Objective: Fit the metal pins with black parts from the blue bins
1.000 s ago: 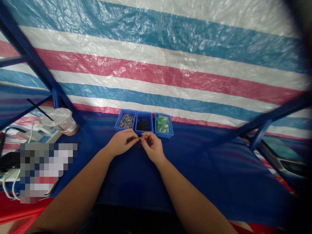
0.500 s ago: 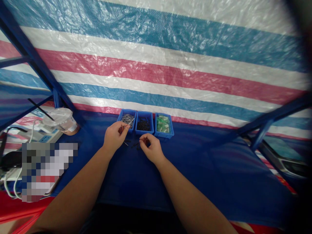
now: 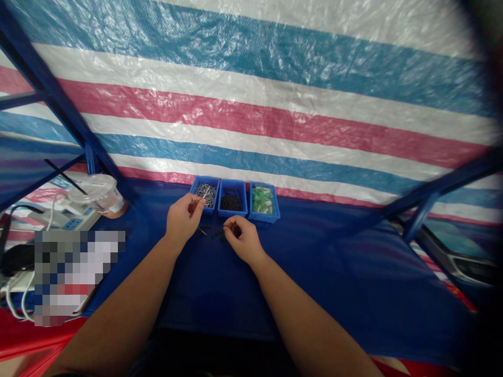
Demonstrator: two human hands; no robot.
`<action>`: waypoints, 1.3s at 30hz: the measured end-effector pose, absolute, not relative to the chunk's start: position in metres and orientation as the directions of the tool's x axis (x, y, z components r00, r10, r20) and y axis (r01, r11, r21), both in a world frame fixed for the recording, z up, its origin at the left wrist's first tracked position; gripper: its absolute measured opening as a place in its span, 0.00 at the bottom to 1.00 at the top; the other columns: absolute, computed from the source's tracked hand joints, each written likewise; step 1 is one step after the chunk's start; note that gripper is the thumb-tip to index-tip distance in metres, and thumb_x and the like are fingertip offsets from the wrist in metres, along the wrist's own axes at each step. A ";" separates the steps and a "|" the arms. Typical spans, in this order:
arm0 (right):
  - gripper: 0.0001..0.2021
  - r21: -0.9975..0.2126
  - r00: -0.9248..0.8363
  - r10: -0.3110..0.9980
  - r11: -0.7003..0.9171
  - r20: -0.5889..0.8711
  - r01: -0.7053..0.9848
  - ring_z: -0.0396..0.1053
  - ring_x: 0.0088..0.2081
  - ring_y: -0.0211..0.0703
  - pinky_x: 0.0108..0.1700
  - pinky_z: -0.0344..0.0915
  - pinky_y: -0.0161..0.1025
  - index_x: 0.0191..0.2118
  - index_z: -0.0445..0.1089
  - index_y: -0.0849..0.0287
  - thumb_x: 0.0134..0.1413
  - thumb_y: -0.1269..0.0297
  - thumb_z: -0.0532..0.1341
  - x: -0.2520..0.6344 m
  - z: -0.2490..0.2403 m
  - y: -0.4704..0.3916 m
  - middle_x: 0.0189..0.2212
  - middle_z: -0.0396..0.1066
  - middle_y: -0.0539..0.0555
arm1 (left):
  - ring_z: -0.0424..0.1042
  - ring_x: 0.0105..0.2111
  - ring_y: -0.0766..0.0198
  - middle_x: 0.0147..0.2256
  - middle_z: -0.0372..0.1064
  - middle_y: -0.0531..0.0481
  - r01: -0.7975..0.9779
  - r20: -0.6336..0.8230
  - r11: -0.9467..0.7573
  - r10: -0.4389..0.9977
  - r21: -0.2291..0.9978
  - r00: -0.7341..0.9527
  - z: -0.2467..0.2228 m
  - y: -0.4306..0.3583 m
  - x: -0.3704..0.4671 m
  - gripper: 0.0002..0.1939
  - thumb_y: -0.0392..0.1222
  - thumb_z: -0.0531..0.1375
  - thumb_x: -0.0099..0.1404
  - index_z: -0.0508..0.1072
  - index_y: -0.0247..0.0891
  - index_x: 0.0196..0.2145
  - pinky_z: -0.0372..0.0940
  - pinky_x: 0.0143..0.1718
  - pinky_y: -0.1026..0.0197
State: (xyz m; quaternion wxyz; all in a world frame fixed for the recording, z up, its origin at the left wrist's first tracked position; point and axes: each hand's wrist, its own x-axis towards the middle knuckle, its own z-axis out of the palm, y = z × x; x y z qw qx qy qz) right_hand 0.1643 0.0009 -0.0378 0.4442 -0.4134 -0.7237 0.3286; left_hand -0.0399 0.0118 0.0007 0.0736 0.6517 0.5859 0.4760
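Note:
My left hand (image 3: 183, 220) is closed in a pinch at the front of the left blue bin (image 3: 218, 201), which holds many thin silver metal pins (image 3: 204, 189). A bright metal pin (image 3: 205, 195) shows at its fingertips. My right hand (image 3: 243, 235) is also closed, thumb against fingers, just in front of the middle bin; whatever it grips is hidden. That middle blue bin (image 3: 232, 213) contains small black parts (image 3: 231, 201). Between my hands, a pin (image 3: 201, 231) and several small dark pieces (image 3: 217, 233) lie on the blue table surface.
To the right stands a blue bin (image 3: 265, 217) of green and clear pieces (image 3: 262, 199). At the left are a lidded plastic cup (image 3: 98, 192) with a straw, a power strip (image 3: 74, 222) and cables. A striped plastic sheet (image 3: 275, 115) hangs behind; blue frame bars (image 3: 420, 209) flank the table.
My left hand has shifted slightly left and up, its fingers still pinched. The right hand has hardly moved.

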 end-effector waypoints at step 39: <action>0.13 -0.613 -0.509 0.825 0.539 0.246 0.577 0.69 0.45 0.47 0.51 0.66 0.44 0.43 0.74 0.57 0.50 0.74 0.65 0.184 -0.030 -0.001 0.41 0.70 0.56 | 0.69 0.28 0.61 0.30 0.74 0.49 0.736 -0.036 -0.346 0.893 0.581 0.448 -0.012 0.021 -0.089 0.10 0.45 0.62 0.59 0.82 0.43 0.36 0.60 0.29 0.62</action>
